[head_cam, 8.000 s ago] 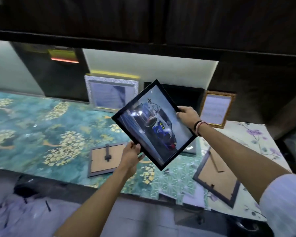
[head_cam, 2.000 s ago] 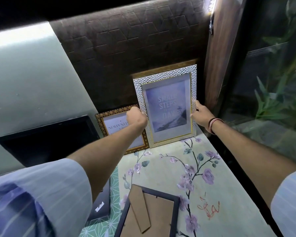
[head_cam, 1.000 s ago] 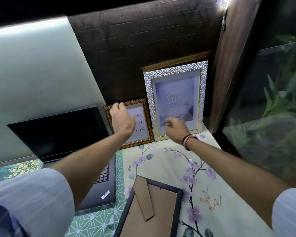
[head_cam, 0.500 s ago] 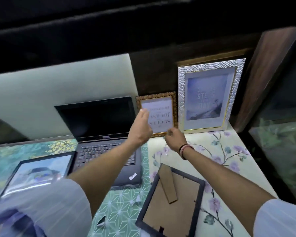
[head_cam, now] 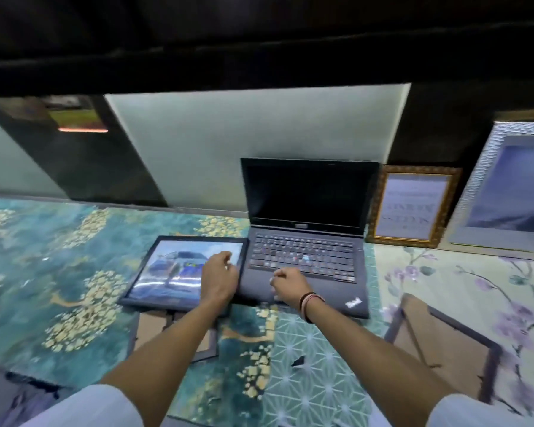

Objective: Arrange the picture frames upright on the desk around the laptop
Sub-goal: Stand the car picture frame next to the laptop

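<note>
An open black laptop stands mid-desk. A black frame with a car picture lies flat, face up, against the laptop's left side. My left hand is over that frame's right part with fingers loosely curled, and a grip on it is not visible. My right hand hovers over the laptop's palm rest, empty. To the right of the laptop, a gold frame and a taller silver frame stand upright against the dark wall. Two frames lie face down, one under my left forearm and one at the right.
The desk carries teal floral paper on the left and pale blossom paper on the right. A low dark shelf overhangs the back. The desk's front edge runs along the bottom left.
Both hands have left the gold frame and come down and left: the left to the car frame, the right to the laptop. The view has swung left, and the silver frame is now at the right edge.
</note>
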`<state>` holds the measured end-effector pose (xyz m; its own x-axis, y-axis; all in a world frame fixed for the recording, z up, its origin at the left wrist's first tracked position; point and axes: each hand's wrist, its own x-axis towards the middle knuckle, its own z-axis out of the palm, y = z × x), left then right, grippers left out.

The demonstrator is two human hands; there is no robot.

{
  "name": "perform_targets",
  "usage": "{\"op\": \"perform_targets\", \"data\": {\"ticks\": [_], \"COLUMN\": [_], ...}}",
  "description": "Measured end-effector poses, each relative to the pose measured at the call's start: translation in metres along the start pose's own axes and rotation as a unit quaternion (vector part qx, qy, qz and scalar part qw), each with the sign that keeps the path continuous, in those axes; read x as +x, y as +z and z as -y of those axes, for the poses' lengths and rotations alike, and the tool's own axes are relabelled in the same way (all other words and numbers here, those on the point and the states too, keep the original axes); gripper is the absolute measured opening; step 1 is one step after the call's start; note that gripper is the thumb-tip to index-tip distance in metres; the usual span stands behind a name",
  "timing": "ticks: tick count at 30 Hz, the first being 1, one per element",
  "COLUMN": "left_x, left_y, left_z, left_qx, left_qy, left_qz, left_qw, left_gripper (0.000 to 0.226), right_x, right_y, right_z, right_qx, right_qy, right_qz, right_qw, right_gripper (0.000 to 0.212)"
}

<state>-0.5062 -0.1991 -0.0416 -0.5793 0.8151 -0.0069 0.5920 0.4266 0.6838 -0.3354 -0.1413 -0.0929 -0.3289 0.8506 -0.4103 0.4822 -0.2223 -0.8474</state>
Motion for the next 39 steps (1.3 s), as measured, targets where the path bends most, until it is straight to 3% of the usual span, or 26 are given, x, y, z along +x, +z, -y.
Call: {"op": "perform_targets", "data": {"ticks": [4,8,11,13,18,20,23,27,30,35,39], "left_x": [0.034,0.064,0.09,0.102,0.138,0.155,0.189,0.235,0.262,0.283,0.301], "left_y": [-0.061,-0.105,-0.119,-0.127,-0.137,-0.139,-0.142,-0.139,-0.13,-0.111,-0.091], "left_z": [0.091,0.169,0.206,0.213,0.242,0.243,0.23,0.206,0.198,0.185,0.194], "left_qx": [0.06,0.139,0.142,0.128,-0.013,-0.065,-0.138,-0.184,-0.2,-0.229,-0.264], "left_qy": [-0.072,-0.181,-0.236,-0.257,-0.253,-0.244,-0.212,-0.169,-0.137,-0.088,-0.102], "left_qz": [-0.016,-0.027,0.009,0.026,0.003,-0.017,-0.055,-0.088,-0.077,-0.013,0.046], "left_qw": [0.995,0.973,0.961,0.958,0.967,0.967,0.966,0.964,0.967,0.969,0.958], "left_gripper": [0.023,0.035,0.047,0.04,0.017,0.011,0.021,0.024,0.03,0.041,0.049], "right_x": [0.021,0.028,0.033,0.039,0.077,0.091,0.108,0.137,0.153,0.163,0.153], "right_y": [0.065,0.102,0.117,0.121,0.124,0.121,0.118,0.113,0.108,0.102,0.106], "right_z": [0.016,0.042,0.057,0.059,0.068,0.079,0.113,0.147,0.156,0.16,0.168], "right_qx": [-0.026,-0.068,-0.088,-0.085,-0.074,-0.08,-0.063,-0.038,-0.032,0.028,0.062], "right_qy": [0.021,0.058,0.078,0.095,0.063,0.041,-0.004,-0.036,-0.022,-0.004,0.008], "right_qz": [-0.032,-0.092,-0.129,-0.137,-0.177,-0.201,-0.231,-0.259,-0.244,-0.185,-0.18], "right_qw": [0.999,0.992,0.985,0.982,0.979,0.975,0.971,0.965,0.969,0.982,0.982], "right_gripper": [0.031,0.031,0.028,0.025,0.039,0.029,0.014,0.025,0.037,0.075,0.074]}}
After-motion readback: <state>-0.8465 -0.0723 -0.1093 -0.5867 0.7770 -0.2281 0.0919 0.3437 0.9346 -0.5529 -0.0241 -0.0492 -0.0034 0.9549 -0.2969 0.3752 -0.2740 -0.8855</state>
